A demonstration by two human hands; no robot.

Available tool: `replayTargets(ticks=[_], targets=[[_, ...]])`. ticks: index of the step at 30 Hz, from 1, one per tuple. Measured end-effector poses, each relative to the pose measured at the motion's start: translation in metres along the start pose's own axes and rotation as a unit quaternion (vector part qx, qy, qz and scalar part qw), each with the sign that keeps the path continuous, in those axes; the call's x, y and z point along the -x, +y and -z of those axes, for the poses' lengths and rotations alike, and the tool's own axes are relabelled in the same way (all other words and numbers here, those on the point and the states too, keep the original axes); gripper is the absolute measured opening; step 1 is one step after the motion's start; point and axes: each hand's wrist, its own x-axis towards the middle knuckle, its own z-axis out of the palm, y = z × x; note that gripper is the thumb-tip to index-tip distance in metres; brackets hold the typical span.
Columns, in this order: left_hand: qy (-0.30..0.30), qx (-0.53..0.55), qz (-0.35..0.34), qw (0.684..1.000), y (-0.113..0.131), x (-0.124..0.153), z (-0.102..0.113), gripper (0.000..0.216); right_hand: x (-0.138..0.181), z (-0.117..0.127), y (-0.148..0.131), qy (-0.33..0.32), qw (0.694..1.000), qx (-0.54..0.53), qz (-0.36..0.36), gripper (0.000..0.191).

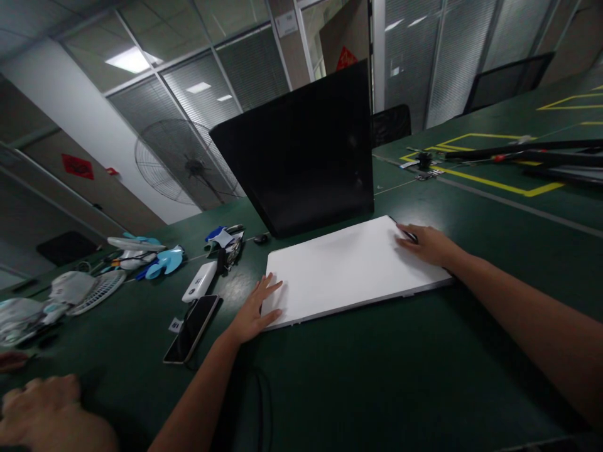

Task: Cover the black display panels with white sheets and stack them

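Note:
A flat white rectangular panel lies on the green tabletop in front of me, its thin front edge facing me. At its left end is my left hand, thumb and fingers spread over the top face and palm against the side. My right hand grips the right end, with its fingers bent over the edge. A dark strip shows between those fingers; I cannot make out whether it is the panel's rim or a separate piece. Just behind the panel stands a large black screen-like panel, tilted and dark.
Left of the white panel are a phone, a white box-shaped device and a bunch of keys. Another person's hand rests at bottom left. Yellow tape and black rods lie at the right; a cable runs near me.

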Motion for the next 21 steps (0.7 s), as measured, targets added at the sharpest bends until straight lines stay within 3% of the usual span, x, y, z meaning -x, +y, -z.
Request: replayTargets(ticks=[3, 10, 14, 16, 18, 21], targets=[[-0.001, -0.005, -0.003, 1.0, -0.001, 0.001, -0.001, 0.08, 0.0, -0.001, -0.002, 0.002, 1.0, 0.015, 0.014, 0.069], [-0.022, -0.038, -0.018, 0.999, 0.003, 0.0, 0.001, 0.079, 0.009, 0.008, -0.015, -0.006, 0.997, 0.057, -0.054, 0.062], [-0.042, -0.066, -0.027, 0.997, 0.006, -0.001, 0.003, 0.08, 0.016, 0.012, -0.028, -0.001, 0.995, 0.082, -0.059, 0.066], [-0.047, -0.074, -0.03, 0.996, 0.006, -0.001, 0.004, 0.081, 0.021, 0.015, -0.041, 0.016, 0.996, 0.088, -0.005, 0.071], [-0.053, -0.077, -0.029, 0.995, 0.007, -0.001, 0.004, 0.082, 0.03, 0.015, -0.059, 0.014, 0.993, 0.056, 0.106, 0.078], [-0.058, -0.072, -0.028, 0.995, 0.008, -0.001, 0.005, 0.083, 0.045, 0.009, -0.091, -0.074, 0.954, -0.038, 0.289, 0.094]])
